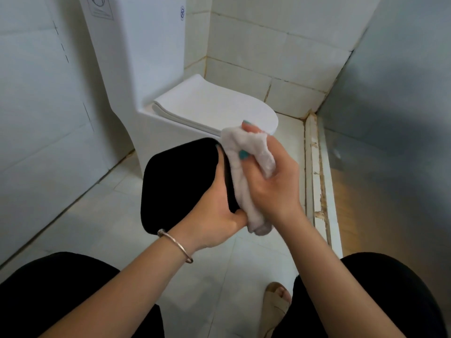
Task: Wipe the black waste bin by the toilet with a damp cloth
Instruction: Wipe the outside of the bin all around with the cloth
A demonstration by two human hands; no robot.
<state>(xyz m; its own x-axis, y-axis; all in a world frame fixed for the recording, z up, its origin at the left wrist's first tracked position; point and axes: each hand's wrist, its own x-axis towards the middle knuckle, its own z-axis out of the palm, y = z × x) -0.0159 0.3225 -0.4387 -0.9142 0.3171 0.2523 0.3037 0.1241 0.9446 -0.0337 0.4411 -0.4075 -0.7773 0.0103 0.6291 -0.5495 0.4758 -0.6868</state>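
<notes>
A small bathroom with pale wall tiles, stained grout and a light tiled floor (219, 276) fills the view, and a white toilet (170, 111) with its lid closed stands against the back wall. Just in front of the toilet's base, nearer the camera, the black waste bin (180, 181) is lifted off the floor and tipped on its side. One broad, flat, rounded-square face of it is turned up towards the camera; whether that face is the base or a lid cannot be told. The bin's long axis seems to run away from the camera and downwards, though most of its body is hidden behind that face.

The left hand (219, 215) grips the bin at the edge nearest the person, the thumb curled over the rim and the other fingers hidden behind the black body. A thin metal bangle (175, 242) sits on that wrist.

The right hand (271, 181) is closed around a crumpled white cloth (244, 172), fingers and thumb curled into it, and presses it against the bin's right-hand edge, on the side away from the toilet's cistern. The cloth hangs in a bunched strip down along that edge.

In front of the toilet, at the bottom of the view, are black-clad knees (61, 293) and a foot in a tan sandal (275, 306).
</notes>
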